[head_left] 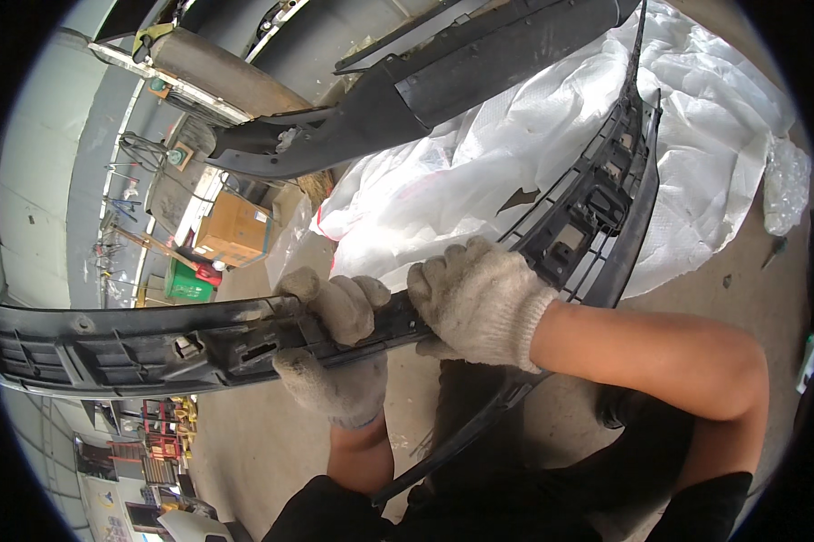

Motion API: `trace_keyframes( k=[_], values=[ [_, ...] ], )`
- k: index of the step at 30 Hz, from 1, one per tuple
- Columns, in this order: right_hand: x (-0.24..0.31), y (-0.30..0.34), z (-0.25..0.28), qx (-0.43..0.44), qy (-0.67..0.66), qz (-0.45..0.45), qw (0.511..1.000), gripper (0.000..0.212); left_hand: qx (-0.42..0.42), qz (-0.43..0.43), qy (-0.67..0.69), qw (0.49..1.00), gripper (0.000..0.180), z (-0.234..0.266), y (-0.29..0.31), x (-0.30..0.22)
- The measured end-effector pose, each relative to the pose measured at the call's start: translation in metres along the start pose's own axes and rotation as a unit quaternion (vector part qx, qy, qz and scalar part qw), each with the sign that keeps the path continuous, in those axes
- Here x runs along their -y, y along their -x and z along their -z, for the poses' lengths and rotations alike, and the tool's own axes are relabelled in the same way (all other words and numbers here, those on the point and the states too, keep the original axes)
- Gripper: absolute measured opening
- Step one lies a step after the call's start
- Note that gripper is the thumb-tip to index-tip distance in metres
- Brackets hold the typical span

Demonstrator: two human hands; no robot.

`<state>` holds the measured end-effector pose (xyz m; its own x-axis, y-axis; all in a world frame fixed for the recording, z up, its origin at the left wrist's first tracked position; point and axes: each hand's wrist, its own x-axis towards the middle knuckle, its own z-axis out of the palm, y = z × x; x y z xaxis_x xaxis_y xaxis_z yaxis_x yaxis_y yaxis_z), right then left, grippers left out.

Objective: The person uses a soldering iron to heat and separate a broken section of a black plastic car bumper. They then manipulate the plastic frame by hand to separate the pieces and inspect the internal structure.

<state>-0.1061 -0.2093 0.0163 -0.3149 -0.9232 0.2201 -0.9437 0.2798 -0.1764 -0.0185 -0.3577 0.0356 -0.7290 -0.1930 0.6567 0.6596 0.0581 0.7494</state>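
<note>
Before me lies a long black plastic car trim strip, ribbed on its near side with clip slots, running from the left rim to the middle. My left hand, in a greyish knit glove, comes from below and wraps round this strip. My gloved right hand grips the black plastic close beside it, fingers curled over the top. A black grille section with a square bracket extends from there to the upper right. My right palm hides how the strip and grille meet. A thin black bar slants down toward my body.
White sheet wrapping spreads across behind the grille. A large black bumper-like panel lies beyond it. Further left are a cardboard box, a green bin and wall-hung tools. Clear plastic wrap lies at the right.
</note>
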Motion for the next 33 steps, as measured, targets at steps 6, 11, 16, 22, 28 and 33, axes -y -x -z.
trace_keyframes(
  k=[6, 11, 16, 22, 28, 33],
  values=[
    [-0.002, 0.003, 0.004, -0.021, 0.014, 0.013, 1.0, 0.057, 0.003, -0.022, 0.038, 0.999, 0.078, 0.002, 0.0, 0.004],
    [-0.008, 0.0, 0.01, 0.035, -0.006, 0.033, 0.999, 0.055, 0.004, -0.032, -0.001, 0.999, 0.086, 0.0, -0.001, 0.007],
    [-0.012, 0.001, 0.009, 0.036, -0.007, 0.031, 0.999, 0.054, -0.054, -0.023, -0.047, 0.997, 0.1, -0.012, 0.003, 0.009],
    [-0.01, -0.006, 0.031, 0.117, -0.009, 0.011, 0.993, 0.058, -0.035, -0.075, 0.077, 0.994, 0.109, 0.005, -0.003, 0.016],
    [0.001, -0.002, 0.018, -0.162, 0.013, 0.07, 0.984, 0.047, -0.066, -0.103, -0.028, 0.992, 0.111, 0.011, 0.002, 0.011],
    [0.009, -0.01, 0.024, -0.15, -0.041, 0.076, 0.985, 0.026, -0.066, -0.067, -0.051, 0.994, 0.114, 0.015, 0.006, 0.009]
  ],
)
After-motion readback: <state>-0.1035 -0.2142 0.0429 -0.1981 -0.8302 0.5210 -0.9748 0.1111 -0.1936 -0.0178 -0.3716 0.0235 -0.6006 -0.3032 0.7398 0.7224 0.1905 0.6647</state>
